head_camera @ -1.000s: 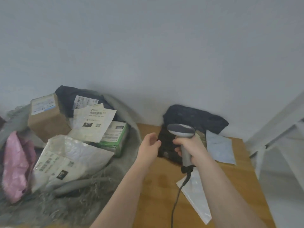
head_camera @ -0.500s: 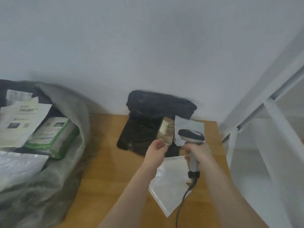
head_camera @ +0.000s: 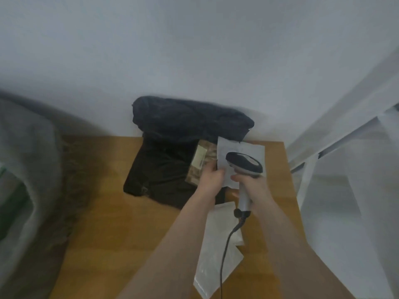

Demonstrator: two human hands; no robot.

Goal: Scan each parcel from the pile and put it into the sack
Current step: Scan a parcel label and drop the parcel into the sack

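Grey parcel (head_camera: 237, 151) pinched by left hand (head_camera: 212, 176), scanner (head_camera: 245, 167) beside

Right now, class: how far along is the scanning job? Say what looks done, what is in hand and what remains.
Done: the sack on the left already holds at least one green item. In hand: the right hand grips the scanner, while the left hand takes hold of a grey mailer. Left: the black parcels, a brown parcel and a white mailer lie on the table.
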